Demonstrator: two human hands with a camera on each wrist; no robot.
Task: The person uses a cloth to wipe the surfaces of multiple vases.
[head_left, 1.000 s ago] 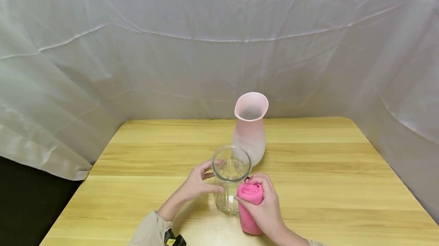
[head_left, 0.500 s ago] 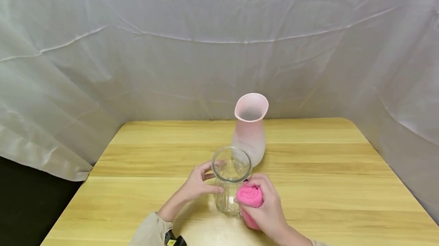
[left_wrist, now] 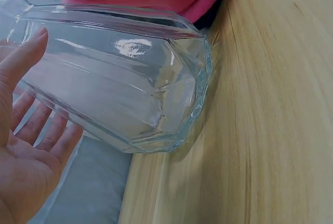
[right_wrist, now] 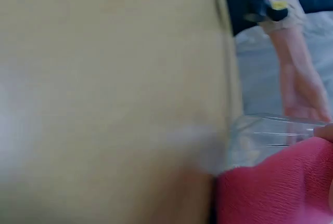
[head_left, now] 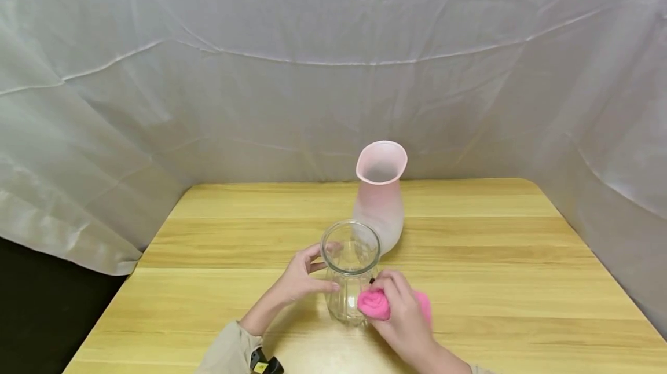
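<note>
Left hand grasps glass jar, lower centre; right hand clutches pink cloth against its side. Best: brace jar firmly, press cloth evenly.

A long table of light yellow wood with rounded corners fills the lower part of the head view. A big white sheet of thin, wrinkly cloth hangs behind it and wraps round both sides like a tent. Soft, even light falls on everything. At the lower left, under the sheet's edge, there is a dark black patch.
</note>
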